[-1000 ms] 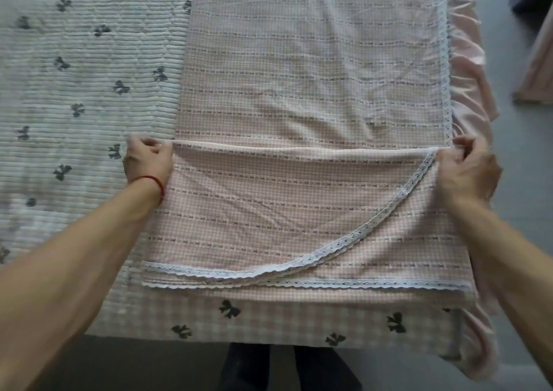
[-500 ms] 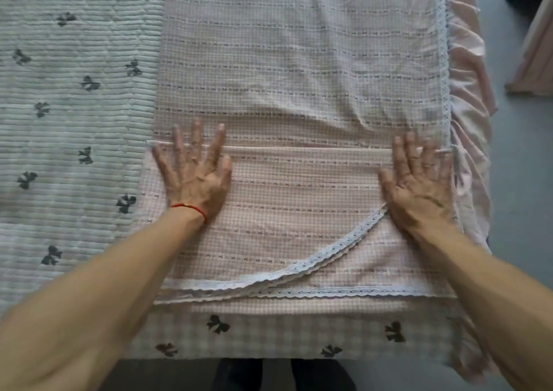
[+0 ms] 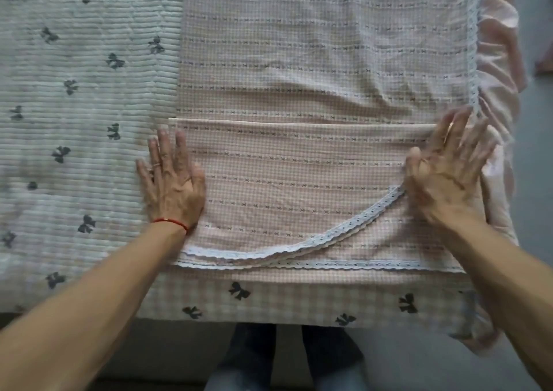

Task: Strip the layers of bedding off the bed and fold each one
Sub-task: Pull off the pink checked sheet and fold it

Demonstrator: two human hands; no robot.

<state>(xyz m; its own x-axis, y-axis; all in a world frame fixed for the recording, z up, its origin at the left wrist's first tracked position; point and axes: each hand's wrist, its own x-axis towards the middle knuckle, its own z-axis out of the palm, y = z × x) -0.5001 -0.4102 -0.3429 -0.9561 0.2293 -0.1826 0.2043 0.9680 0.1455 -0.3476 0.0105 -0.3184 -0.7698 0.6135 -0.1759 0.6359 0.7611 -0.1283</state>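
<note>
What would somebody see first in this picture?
Two hands pressed flat on a pink checked sheet folded across the near end of the bed: the left hand at its left edge, the right hand at its right. A white lace trim curves between them.

You see soft, even daylight with only faint shadows and no glare. Your right hand [image 3: 446, 172] is blurred by motion, and the edges bend slightly.

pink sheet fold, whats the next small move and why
Probably take both ends of the folded edge and fold the pink sheet away again: the left hand and right hand lie flat on it, and more sheet lies unfolded beyond.
</note>
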